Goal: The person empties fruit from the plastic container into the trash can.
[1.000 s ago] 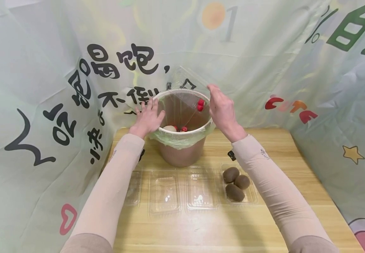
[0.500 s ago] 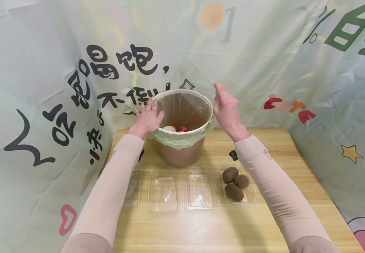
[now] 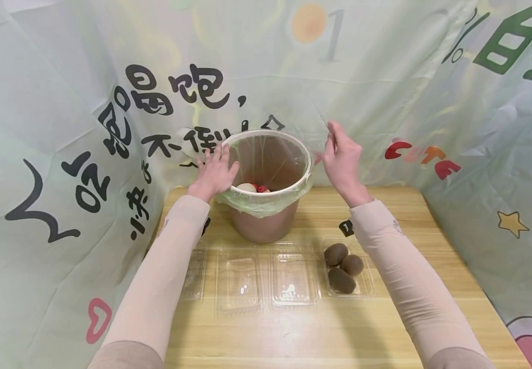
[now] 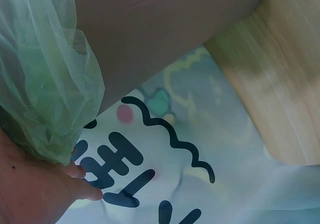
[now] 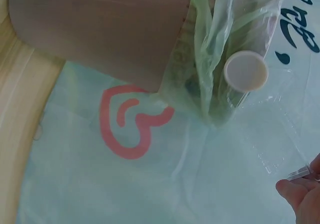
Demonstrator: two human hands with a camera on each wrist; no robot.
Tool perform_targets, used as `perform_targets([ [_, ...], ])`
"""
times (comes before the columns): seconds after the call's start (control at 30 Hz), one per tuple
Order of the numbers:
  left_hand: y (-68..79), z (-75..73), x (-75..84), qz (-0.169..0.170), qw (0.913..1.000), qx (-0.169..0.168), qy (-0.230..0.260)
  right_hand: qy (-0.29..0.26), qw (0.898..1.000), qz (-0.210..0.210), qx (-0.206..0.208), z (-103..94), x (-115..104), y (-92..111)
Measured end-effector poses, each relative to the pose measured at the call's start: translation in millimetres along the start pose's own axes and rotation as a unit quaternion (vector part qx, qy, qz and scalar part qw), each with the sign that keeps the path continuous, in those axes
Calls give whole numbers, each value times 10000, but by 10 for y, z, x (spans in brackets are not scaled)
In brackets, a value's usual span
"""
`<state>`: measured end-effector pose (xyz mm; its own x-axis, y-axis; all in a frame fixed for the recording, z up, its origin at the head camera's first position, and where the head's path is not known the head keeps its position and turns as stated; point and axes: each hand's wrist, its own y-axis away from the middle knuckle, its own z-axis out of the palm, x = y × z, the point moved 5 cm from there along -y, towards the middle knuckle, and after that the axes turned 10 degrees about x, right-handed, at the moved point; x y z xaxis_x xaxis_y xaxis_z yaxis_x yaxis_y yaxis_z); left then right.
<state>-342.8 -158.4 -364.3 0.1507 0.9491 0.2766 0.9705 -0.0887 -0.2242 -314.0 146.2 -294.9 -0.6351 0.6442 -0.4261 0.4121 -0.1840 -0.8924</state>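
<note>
A brown bin (image 3: 266,228) lined with a pale green plastic bag (image 3: 261,207) stands at the back of the table. My left hand (image 3: 215,171) rests on its left rim with fingers spread, beside the bag folds in the left wrist view. Right of the bin, my right hand (image 3: 343,156) pinches a clear plastic container (image 5: 275,129) by its edge, thumb and fingers together at one corner. The container is tilted up near the bin's right rim and looks empty. Inside the bin lie a pale round thing (image 3: 247,187) and small red things (image 3: 262,189).
In front of the bin, clear plastic boxes (image 3: 242,279) stand in a row on the wooden table (image 3: 256,338). The right-hand box holds three brown kiwis (image 3: 341,282). My left sleeve partly covers the leftmost box (image 3: 195,277). Printed cloth (image 3: 367,102) encloses the table.
Red things dropped from the tilted container into the bin. My right hand has moved right with the container, away from the bin's mouth. My left hand has stayed on the rim.
</note>
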Motion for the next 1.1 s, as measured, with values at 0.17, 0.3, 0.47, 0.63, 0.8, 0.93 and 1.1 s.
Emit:
perform_targets([
  [0.17, 4, -14, -3, 6, 10000, 25, -17, 22, 9985, 515, 198, -89, 157, 23],
  [0.3, 9, -14, -6, -4, 10000, 0, -16, 94, 9948, 958, 333, -160, 285, 65],
  [0.47, 9, -17, -6, -7, 10000, 23, -20, 155, 9891, 1428, 313, -260, 433, 119],
  [0.63, 6, -2, -11, -4, 10000, -22, -9, 311, 9854, 1662, 210, -332, 546, 199],
  [0.8, -1, 11, -15, -1, 10000, -46, 19, 497, 9814, 1841, 237, -385, 646, 277],
  [0.93, -2, 11, -15, -4, 10000, -33, 17, 528, 9759, 2104, 243, -420, 727, 349],
  [1.1, 7, -6, 0, 7, 10000, -32, 16, 536, 9655, 2539, 205, -463, 837, 460],
])
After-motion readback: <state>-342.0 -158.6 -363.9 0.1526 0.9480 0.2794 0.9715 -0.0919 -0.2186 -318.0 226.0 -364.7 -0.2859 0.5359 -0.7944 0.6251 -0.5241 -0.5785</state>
